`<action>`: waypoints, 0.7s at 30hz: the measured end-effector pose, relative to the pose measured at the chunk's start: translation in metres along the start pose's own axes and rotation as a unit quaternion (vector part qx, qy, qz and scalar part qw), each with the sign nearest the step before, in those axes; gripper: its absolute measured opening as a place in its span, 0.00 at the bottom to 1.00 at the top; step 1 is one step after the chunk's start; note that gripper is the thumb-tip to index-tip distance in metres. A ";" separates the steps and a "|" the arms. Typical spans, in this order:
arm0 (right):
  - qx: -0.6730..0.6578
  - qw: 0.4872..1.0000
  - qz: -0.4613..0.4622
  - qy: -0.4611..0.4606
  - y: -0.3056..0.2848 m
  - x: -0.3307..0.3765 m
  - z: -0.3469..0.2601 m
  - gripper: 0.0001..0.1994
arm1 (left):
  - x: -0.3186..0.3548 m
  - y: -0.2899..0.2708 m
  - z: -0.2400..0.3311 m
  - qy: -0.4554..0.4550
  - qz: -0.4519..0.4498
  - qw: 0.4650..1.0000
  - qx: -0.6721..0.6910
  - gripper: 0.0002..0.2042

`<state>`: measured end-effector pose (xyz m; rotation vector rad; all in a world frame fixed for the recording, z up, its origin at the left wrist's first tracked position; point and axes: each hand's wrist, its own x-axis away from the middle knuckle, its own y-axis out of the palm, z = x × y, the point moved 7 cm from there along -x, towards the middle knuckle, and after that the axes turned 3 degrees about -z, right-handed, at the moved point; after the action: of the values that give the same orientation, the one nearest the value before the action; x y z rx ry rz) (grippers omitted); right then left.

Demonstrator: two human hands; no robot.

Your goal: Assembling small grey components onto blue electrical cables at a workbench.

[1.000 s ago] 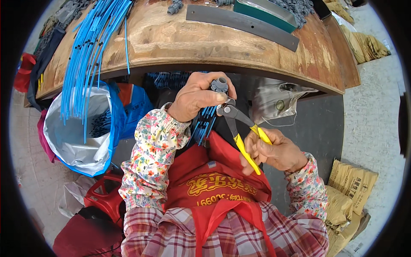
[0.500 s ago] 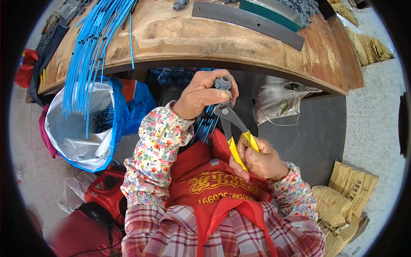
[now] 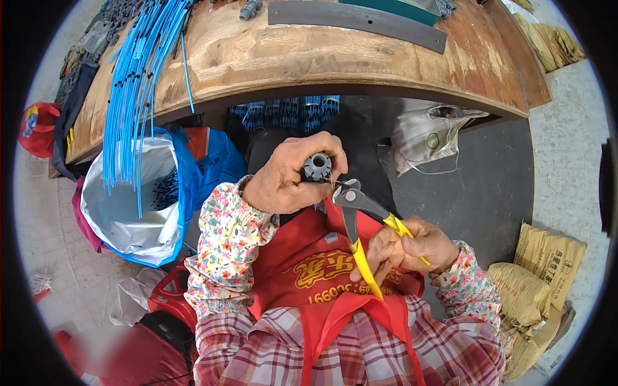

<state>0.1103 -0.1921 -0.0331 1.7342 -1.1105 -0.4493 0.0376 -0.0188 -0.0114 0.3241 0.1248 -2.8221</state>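
Note:
My left hand (image 3: 293, 174) is closed around a small grey plastic fitting (image 3: 317, 166), held just below the edge of the wooden workbench (image 3: 322, 58). My right hand (image 3: 412, 248) grips the yellow handles of a pair of cutting pliers (image 3: 353, 212). The pliers' dark jaws touch the right side of the fitting. Both hands are over my red apron (image 3: 322, 270). Blue strands hang behind my left hand.
A bundle of blue tubes (image 3: 145, 83) droops off the bench's left end over a white bag (image 3: 129, 212) in a blue sack. A grey metal strip (image 3: 354, 16) lies on the bench top. A white sack (image 3: 431, 132) hangs at right; tan sacks (image 3: 534, 289) lie on the floor.
Both hands have dropped slightly and drawn closer to me. The pliers' jaws stay at the fitting and the handles have shifted in my right hand.

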 end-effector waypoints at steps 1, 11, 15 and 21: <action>-0.008 1.000 -0.005 0.016 0.001 0.001 0.003 0.24 | -0.001 0.004 0.003 0.002 -0.016 1.000 -0.004 0.10; -0.006 0.999 -0.024 0.030 0.002 0.007 0.009 0.24 | -0.005 0.017 0.006 0.033 -0.071 0.995 -0.054 0.09; -0.016 0.999 -0.023 0.020 0.004 0.007 0.010 0.24 | -0.006 0.019 0.004 0.033 -0.071 0.996 -0.045 0.09; 0.018 1.000 -0.009 0.012 0.008 0.007 0.008 0.21 | -0.004 0.018 0.004 0.036 -0.060 0.996 -0.048 0.10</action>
<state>0.1041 -0.2029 -0.0290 1.7768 -1.0930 -0.4201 0.0453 -0.0352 -0.0072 0.4101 0.3056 -2.9117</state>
